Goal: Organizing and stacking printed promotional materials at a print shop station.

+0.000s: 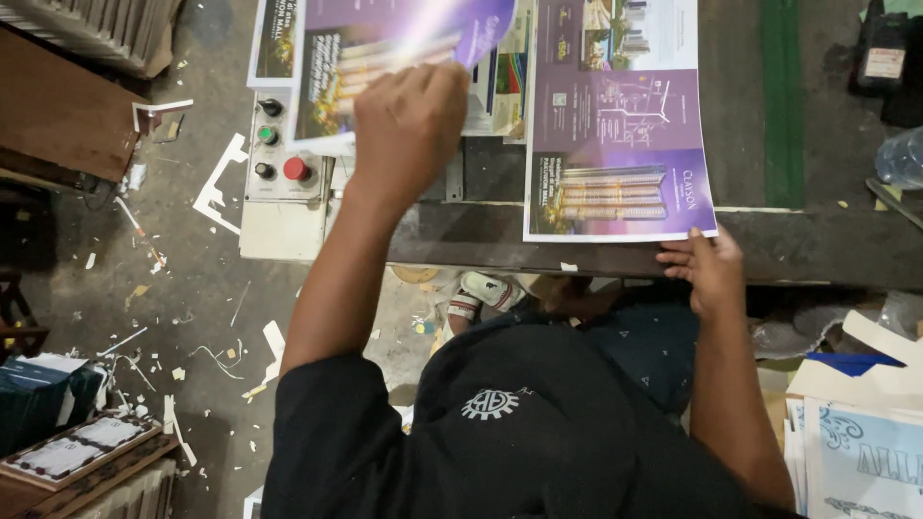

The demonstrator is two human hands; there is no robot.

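I look down and see my two hands at a dark table (pixel 808 245). My left hand (pixel 409 125) is up high, and it is closed tight on a shiny purple sheet (pixel 385 58). The sheet is lifted and bent, and light bounces off it. It hangs over a grey box with buttons (pixel 279 163). The box has a green button, a red button and two black knobs.

My right hand (pixel 707 269) is at the near edge of the table. Its fingers are flat and loose, not closed on anything. The fingertips touch the bottom right corner of a purple poster (pixel 620 125). The poster lies flat on the table and shows tall buildings. More printed sheets lie under it, between the two purple ones.

On the floor to my left are small white paper scraps (pixel 221 178). A sandal (pixel 481 293) shows under the table edge. Low on my right is a stack of pale blue prints (pixel 856 461).
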